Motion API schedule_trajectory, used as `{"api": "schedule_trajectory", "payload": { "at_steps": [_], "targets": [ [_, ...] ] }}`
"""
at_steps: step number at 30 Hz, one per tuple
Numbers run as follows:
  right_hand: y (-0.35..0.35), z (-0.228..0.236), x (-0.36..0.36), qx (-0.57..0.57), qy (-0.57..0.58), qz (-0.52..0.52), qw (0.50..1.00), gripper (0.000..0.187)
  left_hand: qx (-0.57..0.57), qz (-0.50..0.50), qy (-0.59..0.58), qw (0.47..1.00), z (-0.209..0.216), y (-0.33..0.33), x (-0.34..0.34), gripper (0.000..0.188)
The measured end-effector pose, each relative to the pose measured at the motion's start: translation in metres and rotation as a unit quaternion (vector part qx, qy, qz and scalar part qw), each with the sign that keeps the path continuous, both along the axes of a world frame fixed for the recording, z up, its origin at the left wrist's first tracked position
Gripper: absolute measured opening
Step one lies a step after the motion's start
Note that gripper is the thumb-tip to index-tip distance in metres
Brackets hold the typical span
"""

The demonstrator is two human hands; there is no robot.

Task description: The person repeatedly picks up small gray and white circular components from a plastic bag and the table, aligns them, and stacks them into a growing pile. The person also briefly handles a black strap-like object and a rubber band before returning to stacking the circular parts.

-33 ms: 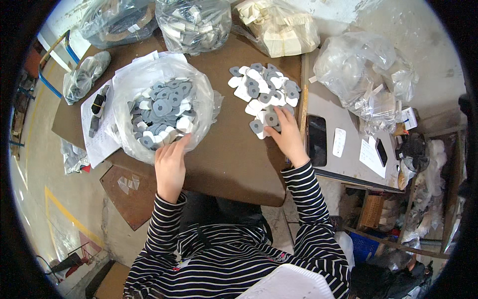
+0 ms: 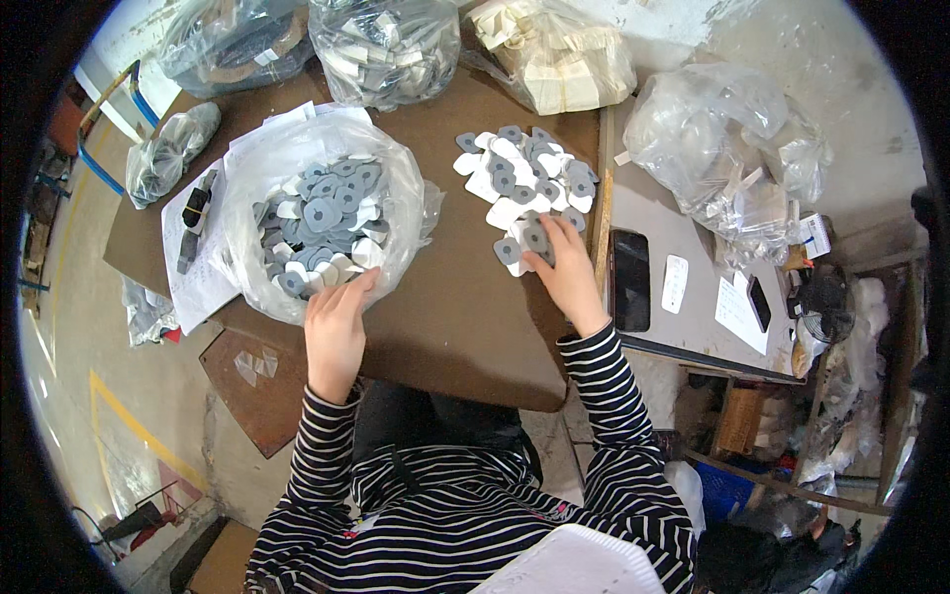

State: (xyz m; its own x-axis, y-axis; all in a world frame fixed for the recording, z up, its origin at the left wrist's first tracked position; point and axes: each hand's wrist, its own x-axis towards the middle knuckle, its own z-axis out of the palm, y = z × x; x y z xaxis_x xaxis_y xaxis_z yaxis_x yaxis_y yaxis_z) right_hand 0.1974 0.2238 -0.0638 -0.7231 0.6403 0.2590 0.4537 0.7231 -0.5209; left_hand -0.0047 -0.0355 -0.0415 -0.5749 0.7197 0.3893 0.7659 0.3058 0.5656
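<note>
A clear plastic bag [image 2: 404,265] stands open on the brown table, filled with flat grey pieces [image 2: 324,213] with a dark dot in the middle and white ones. My left hand [image 2: 336,332] is at the bag's near rim, fingers curled over the edge; its thumb is mostly hidden. To the right lies a loose pile of similar grey and white pieces [image 2: 503,182]. At the pile's near end, my right hand [image 2: 569,277] has thumb and fingers closed around a grey piece [image 2: 535,238]. Another grey piece [image 2: 508,251] lies beside the thumb.
Filled plastic bags [image 2: 386,49] line the table's far edge. Left of the open bag are papers [image 2: 203,272] with a black banded item [image 2: 196,208]. A dark phone [image 2: 629,281] and a white card [image 2: 674,284] rest on the side table at right, near a large clear bag [image 2: 717,129].
My right hand has shifted slightly left, and the grey piece in its fingers has moved and tilted with it. My left hand has moved very slightly left at the bag's rim.
</note>
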Motion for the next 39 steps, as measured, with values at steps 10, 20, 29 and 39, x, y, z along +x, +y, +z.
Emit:
{"api": "schedule_trajectory", "payload": {
  "at_steps": [10, 20, 29, 39],
  "targets": [
    [0.010, -0.001, -0.015, 0.011, 0.091, -0.010, 0.996, 0.028, 0.147, 0.000, 0.026, 0.989, 0.031, -0.009, 0.017, 0.025],
    [0.036, 0.015, -0.012, -0.286, 0.220, -0.066, 0.930, 0.027, 0.154, -0.111, -0.135, 0.972, 0.022, 0.010, 0.057, 0.031],
    [-0.076, 0.052, -0.033, -0.683, 0.167, 0.105, 0.704, 0.034, 0.325, -0.175, -0.623, 0.689, -0.007, 0.057, 0.075, 0.066],
    [-0.115, 0.052, -0.065, -0.153, 0.105, 0.090, 0.979, 0.040, 0.318, -0.157, -0.788, 0.503, 0.027, 0.045, 0.066, 0.057]
  ]
}}
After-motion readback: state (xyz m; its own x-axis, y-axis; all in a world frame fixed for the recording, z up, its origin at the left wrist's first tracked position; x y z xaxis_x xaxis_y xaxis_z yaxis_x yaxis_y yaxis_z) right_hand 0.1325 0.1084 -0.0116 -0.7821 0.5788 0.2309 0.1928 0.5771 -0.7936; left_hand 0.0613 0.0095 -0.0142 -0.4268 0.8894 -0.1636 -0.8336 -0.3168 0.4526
